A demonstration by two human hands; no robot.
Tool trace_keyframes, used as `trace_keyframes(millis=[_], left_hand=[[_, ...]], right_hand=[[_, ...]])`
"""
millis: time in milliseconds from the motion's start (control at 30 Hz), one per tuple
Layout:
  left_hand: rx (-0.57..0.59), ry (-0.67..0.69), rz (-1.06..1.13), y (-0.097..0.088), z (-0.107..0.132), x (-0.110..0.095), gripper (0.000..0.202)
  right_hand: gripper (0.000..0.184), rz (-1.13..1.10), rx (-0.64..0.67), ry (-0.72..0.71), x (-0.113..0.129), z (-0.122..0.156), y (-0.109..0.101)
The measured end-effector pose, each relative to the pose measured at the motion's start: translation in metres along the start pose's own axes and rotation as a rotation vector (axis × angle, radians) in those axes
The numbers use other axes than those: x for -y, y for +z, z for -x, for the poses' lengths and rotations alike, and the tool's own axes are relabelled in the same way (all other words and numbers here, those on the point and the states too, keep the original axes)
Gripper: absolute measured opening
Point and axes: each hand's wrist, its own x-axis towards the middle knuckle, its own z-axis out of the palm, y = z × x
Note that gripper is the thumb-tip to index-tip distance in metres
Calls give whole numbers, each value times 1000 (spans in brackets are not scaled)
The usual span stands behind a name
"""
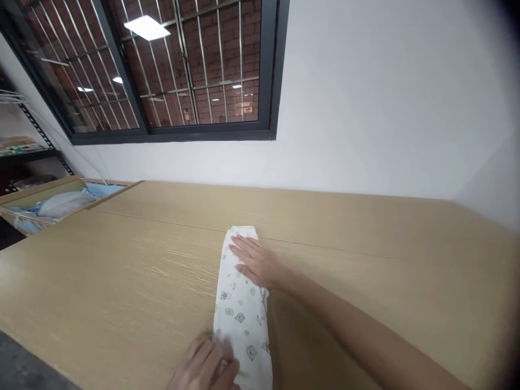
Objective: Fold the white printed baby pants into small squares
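Observation:
A white cloth [239, 309] with small green, pink and grey prints lies folded into a long narrow strip on the wooden tabletop [154, 281]. Whether it is a garment cannot be made out. My right hand [260, 262] rests flat on its far part, fingers stretched toward the left. At the near left edge is my left hand [205, 365], slightly blurred, its fingers curled and closed at the cloth. The cloth's near end runs out of view at the bottom.
A wood-rimmed crib-like box [73, 184] holding light blue and whitish fabric adjoins the table at the left. Behind stand a white wall [365, 108] and a dark-framed barred window [203, 132]. Shelving [28, 154] is at the far left. A seam crosses the tabletop.

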Motion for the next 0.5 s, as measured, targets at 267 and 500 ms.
trace_keyframes(millis=[267,500], left_hand=[[66,-169,37,3,-3,-3,29],[401,-411,555,-32,-24,0,15]], right_hand=[[48,-295,87,-69,106,72,-39],[27,-111,-38,-67,128,106,-25]])
